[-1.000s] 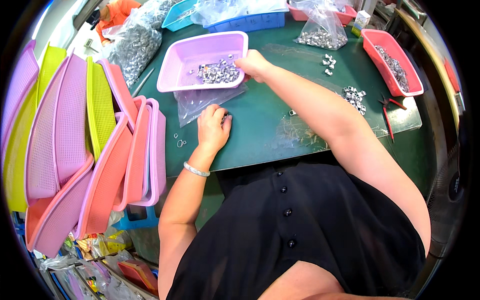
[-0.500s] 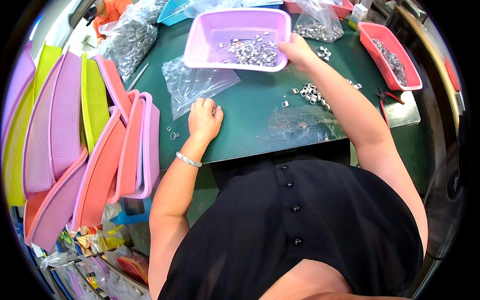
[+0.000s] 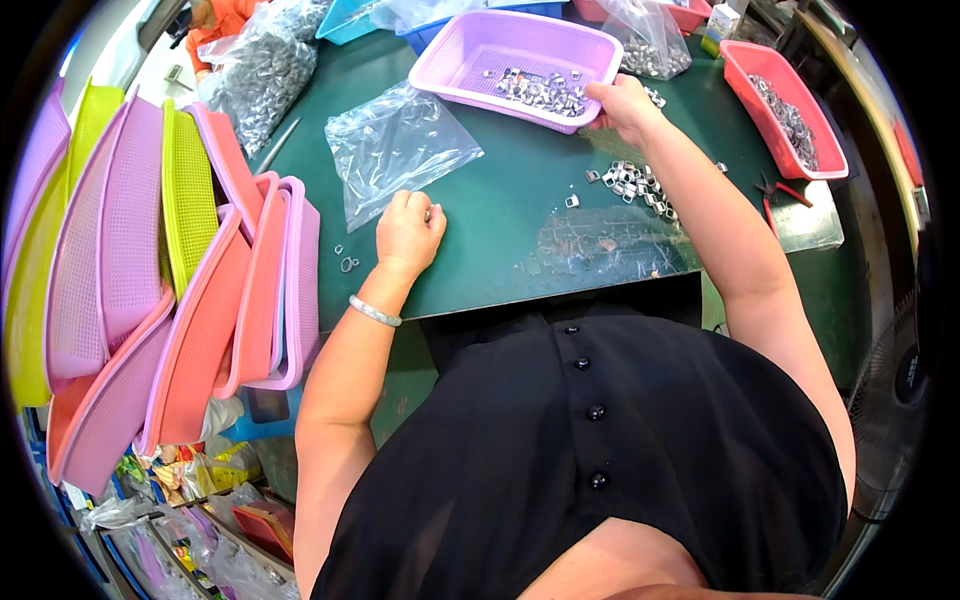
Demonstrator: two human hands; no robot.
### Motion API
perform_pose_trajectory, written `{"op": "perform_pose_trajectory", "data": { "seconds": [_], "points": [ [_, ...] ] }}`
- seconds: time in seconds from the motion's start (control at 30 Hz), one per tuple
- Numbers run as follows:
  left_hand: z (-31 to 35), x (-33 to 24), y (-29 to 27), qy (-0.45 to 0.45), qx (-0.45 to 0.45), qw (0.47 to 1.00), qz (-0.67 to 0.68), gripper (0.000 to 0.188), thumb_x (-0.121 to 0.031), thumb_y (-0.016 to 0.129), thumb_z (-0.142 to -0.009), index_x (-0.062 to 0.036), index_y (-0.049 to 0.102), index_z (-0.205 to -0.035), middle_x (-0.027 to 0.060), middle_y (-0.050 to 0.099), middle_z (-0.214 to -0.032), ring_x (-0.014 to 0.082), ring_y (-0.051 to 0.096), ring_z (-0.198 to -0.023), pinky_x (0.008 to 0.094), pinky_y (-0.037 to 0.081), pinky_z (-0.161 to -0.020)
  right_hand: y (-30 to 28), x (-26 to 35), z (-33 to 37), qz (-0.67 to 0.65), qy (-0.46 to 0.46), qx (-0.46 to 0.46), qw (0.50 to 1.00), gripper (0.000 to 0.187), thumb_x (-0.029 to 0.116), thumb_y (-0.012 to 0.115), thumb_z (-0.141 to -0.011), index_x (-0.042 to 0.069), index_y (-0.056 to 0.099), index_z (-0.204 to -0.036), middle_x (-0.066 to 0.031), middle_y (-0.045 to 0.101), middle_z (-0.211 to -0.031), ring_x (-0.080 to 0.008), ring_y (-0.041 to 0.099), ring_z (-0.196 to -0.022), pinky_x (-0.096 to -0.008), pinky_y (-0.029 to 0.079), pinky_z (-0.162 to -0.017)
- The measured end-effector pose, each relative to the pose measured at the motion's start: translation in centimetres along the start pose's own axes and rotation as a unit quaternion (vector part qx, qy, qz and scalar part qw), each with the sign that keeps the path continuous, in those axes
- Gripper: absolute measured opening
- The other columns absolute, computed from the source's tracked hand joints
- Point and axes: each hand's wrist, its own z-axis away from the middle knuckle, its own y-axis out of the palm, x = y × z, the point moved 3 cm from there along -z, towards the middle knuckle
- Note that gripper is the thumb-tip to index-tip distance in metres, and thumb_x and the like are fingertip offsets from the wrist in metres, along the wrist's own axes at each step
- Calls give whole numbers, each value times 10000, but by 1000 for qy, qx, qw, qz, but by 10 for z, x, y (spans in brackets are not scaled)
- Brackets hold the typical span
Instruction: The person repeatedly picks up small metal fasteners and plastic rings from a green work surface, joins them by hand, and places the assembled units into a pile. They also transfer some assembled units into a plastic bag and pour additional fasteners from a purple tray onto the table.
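Note:
My right hand (image 3: 628, 108) grips the right end of a purple plastic basket (image 3: 452, 70), its fingers closed on the rim. Inside the basket, small silver metal pieces (image 3: 545, 95) lie heaped toward the right. My left hand (image 3: 408, 232) rests closed near the table's front edge, and a small metal piece shows at its fingertips. Just beyond it, a clear plastic bag (image 3: 400, 140) lies flat and creased. A few loose metal rings (image 3: 348, 264) sit left of that wrist. Under my right forearm, more square metal pieces (image 3: 632, 182) are piled on the table.
Stacked purple, green and coral baskets (image 3: 200, 300) crowd the left side. A coral basket (image 3: 735, 80) of metal parts and red-handled pliers (image 3: 770, 200) are at the right. Bags of metal parts (image 3: 262, 75) stand at the back. A person in orange (image 3: 215, 30) is at the far left.
The purple basket has moved right and slightly away in my right hand, and it has turned a little. My left hand stays closed in nearly the same place.

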Motion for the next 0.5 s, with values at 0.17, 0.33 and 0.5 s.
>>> {"op": "perform_pose_trajectory", "data": {
  "seconds": [0.17, 0.33, 0.5],
  "points": [
    [0, 4, 3, -23, 16, 999, 27, 154, -162, 623, -747, -71, 506, -709, 87, 507, -757, 286, 545, -645, 402, 461, -571, -1, -4, 4, -23, -8, -8, 1000, 270, 105, 560, -823, -47, 531, -1044, -117, 620, -870, -185, 615, -674, -292, 516, -524],
    [-2, 2, -1, -10, -6, 999, 34, 145, -130, 636, -743, -57, 513, -720, 89, 508, -728, 256, 540, -576, 364, 464, -527, -7, 3, 17, 21, -68, -84, 994, 415, 158, 597, -803, -56, 480, -1138, -135, 609, -917, -186, 618, -735, -301, 513, -582],
    [0, 6, -3, -12, -23, 998, 55, 134, -109, 647, -740, -49, 528, -734, 98, 512, -723, 248, 549, -573, 348, 470, -527, 4, 39, 62, 252, -511, -254, 781, 327, 112, 623, -753, -8, 561, -1051, -143, 590, -944, -268, 570, -919, -322, 466, -785]
  ]
}}
